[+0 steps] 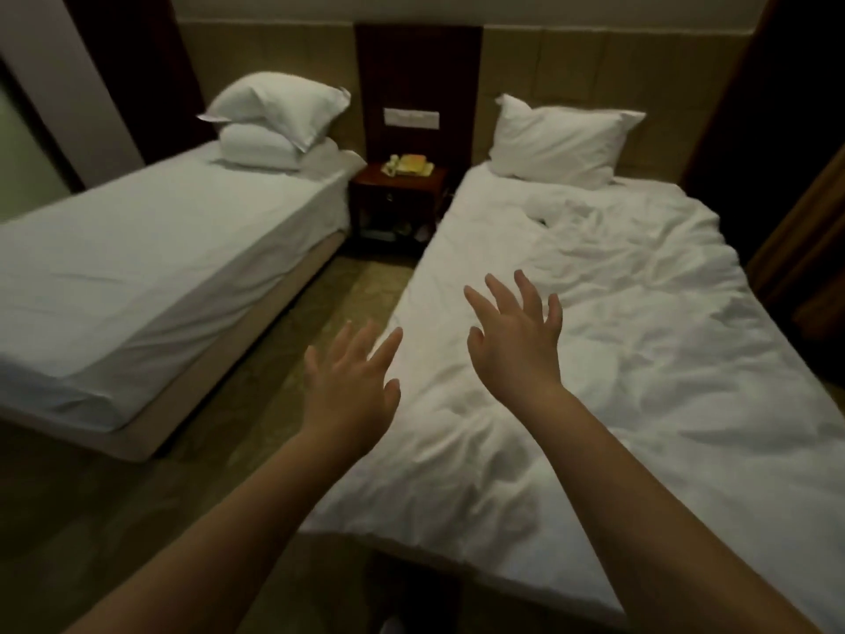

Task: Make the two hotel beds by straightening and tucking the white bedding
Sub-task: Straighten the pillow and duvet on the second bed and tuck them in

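Dim room, one nightstand point(397, 185); I count two beds: smooth bed point(137, 276) left of it, two stacked pillows point(270, 125); rumpled bed point(663, 382) right, single pillow point(562, 144); left hand point(352, 386), right hand point(512, 350) spread, empty.

Left bed point(237, 340): smooth white sheet point(151, 267), two stacked pillows point(270, 125) at the head. Right bed point(471, 226): rumpled white duvet point(640, 359), one pillow point(562, 139) at the head. Nightstand point(398, 187) between them on the floor point(292, 382), with a telephone point(408, 165) on top.
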The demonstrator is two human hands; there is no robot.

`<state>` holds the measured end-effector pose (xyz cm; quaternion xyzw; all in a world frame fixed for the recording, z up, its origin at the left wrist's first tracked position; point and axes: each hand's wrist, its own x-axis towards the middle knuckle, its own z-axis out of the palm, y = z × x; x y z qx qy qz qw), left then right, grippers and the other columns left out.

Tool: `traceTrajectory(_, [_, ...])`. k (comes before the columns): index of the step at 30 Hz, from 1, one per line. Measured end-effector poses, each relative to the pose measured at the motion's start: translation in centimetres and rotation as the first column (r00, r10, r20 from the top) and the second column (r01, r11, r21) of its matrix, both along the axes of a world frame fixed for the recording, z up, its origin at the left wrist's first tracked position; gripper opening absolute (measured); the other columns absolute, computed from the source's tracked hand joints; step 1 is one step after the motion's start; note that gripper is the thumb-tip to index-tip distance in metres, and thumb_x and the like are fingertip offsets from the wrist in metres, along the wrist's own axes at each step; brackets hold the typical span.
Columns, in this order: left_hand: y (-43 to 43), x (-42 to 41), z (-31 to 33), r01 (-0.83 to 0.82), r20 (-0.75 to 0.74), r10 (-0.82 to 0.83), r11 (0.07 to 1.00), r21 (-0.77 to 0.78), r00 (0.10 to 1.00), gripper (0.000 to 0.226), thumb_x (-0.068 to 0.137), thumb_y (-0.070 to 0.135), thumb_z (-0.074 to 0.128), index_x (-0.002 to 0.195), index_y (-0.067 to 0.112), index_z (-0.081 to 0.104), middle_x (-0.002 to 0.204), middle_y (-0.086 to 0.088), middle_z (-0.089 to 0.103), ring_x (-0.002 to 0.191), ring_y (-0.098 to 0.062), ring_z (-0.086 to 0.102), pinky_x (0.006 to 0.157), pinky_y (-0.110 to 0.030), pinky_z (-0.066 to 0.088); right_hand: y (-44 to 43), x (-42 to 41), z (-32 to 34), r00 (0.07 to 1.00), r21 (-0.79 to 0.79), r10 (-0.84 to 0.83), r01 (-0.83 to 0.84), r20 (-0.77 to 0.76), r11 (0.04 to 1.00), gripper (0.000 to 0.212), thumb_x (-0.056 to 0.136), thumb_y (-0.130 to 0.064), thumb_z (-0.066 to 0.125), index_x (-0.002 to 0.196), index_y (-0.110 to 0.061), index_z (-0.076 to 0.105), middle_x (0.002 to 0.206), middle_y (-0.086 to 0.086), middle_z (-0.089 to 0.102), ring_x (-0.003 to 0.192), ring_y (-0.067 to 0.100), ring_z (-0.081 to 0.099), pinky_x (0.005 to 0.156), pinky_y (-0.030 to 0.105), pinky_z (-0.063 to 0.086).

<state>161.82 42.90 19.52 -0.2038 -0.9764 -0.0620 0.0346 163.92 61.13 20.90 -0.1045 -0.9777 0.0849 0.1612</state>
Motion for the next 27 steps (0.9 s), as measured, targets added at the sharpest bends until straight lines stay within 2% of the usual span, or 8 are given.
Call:
traceTrajectory(4, [-2.4,-8.3,2.4,0.01,-0.044,-0.012,0.999,-0.036,0.999,0.057,0.099,0.042,0.031,0.15,0.037,0.004,0.16,0.005,0.003,0.147,-0.02,-0.004,0.114,-0.058,0.006,-2.5,-7.8,1.6,0.999,0.025,0.035,-0.035,0.003,0.999,0.053,0.097,-0.027,0.042,0.148,-0.034,0.027,0.158,-0.005,0.018,0.147,0.022,-0.004,0.114,0.052,-0.003])
traceTrajectory(11, [-4.7,-21.9,7.1,0.054,-0.107,-0.06,0.997,-0.057,0.992,0.058,0.098,0.046,0.032,0.149,0.039,0.007,0.16,0.005,0.006,0.147,-0.02,0.0,0.115,-0.057,0.007,-5.8,-21.5,5.4,0.999,0.006,-0.027,0.027,0.039,1.0,0.058,0.097,-0.026,0.043,0.15,-0.035,0.021,0.159,-0.003,0.017,0.147,0.024,0.0,0.114,0.055,-0.002])
traceTrajectory(15, [-6.1,-29.8,9.8,0.087,-0.135,-0.088,0.996,-0.008,0.987,0.057,0.098,0.043,0.037,0.149,0.038,0.013,0.158,0.003,0.016,0.146,-0.021,0.011,0.113,-0.055,0.015,-8.4,-28.0,6.9,0.998,-0.029,-0.012,0.013,0.059,0.999,0.056,0.098,-0.028,0.042,0.149,-0.034,0.021,0.159,-0.003,0.017,0.147,0.024,0.001,0.114,0.056,-0.004])
traceTrajectory(17, [-6.1,-33.6,10.8,0.135,-0.177,-0.131,0.991,0.012,0.975,0.056,0.097,0.043,0.038,0.148,0.036,0.018,0.156,0.001,0.022,0.143,-0.021,0.019,0.113,-0.051,0.023,-8.8,-31.2,7.9,0.999,-0.042,-0.048,0.049,0.023,0.998,0.055,0.098,-0.029,0.041,0.149,-0.034,0.022,0.158,-0.003,0.018,0.147,0.023,0.002,0.114,0.055,-0.003])
traceTrajectory(20, [-5.9,-39.9,12.0,0.238,-0.228,-0.206,0.964,0.121,0.952,0.054,0.097,0.04,0.041,0.148,0.03,0.026,0.153,0.0,0.03,0.138,-0.021,0.032,0.108,-0.041,0.034,-9.2,-36.3,9.7,0.995,-0.066,-0.085,0.081,-0.049,0.994,0.054,0.098,-0.031,0.042,0.149,-0.032,0.024,0.155,-0.004,0.026,0.146,0.023,0.012,0.115,0.052,0.006])
traceTrajectory(23, [-6.6,-46.0,12.6,0.342,-0.24,-0.295,0.921,0.187,0.925,0.051,0.097,0.037,0.044,0.146,0.026,0.033,0.147,-0.003,0.039,0.13,-0.022,0.041,0.101,-0.038,0.041,-10.5,-41.6,11.0,0.99,-0.041,-0.119,0.117,-0.081,0.992,0.052,0.097,-0.032,0.044,0.147,-0.029,0.031,0.15,-0.003,0.037,0.142,0.023,0.024,0.115,0.049,0.018])
traceTrajectory(27, [-8.1,-53.8,14.4,0.439,-0.259,-0.383,0.873,0.211,0.887,0.045,0.098,0.035,0.043,0.142,0.024,0.041,0.135,-0.004,0.052,0.119,-0.022,0.05,0.091,-0.035,0.043,-13.3,-48.1,12.5,0.954,-0.087,-0.246,0.234,-0.17,0.968,0.04,0.095,-0.033,0.046,0.134,-0.027,0.05,0.129,0.0,0.058,0.121,0.023,0.048,0.103,0.041,0.032])
